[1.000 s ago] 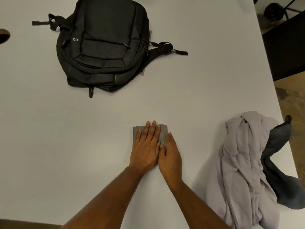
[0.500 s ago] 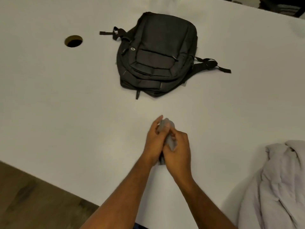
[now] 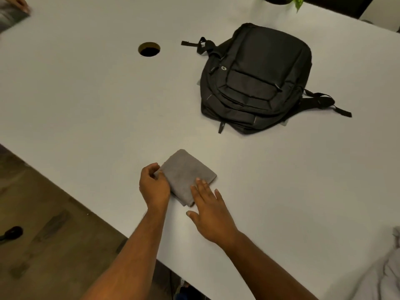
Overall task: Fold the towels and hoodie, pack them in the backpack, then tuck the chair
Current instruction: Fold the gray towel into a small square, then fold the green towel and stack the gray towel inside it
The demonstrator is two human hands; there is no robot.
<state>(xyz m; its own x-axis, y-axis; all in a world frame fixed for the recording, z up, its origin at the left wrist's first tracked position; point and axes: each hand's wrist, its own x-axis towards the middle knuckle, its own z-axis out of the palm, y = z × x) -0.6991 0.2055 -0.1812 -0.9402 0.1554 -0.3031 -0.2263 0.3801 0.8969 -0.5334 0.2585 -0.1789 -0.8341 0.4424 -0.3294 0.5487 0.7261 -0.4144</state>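
While held, towel [image 3: 187, 174] diagonal, near-right.

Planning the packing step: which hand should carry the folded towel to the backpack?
Probably the left hand: it already pinches the towel. The right hand only rests flat on it.

Two bare forearms enter from the bottom of the frame, with no sleeves, watch or rings showing. The left hand [image 3: 154, 187] and right hand [image 3: 211, 210] have short, plain nails on their fingers [image 3: 200, 184].
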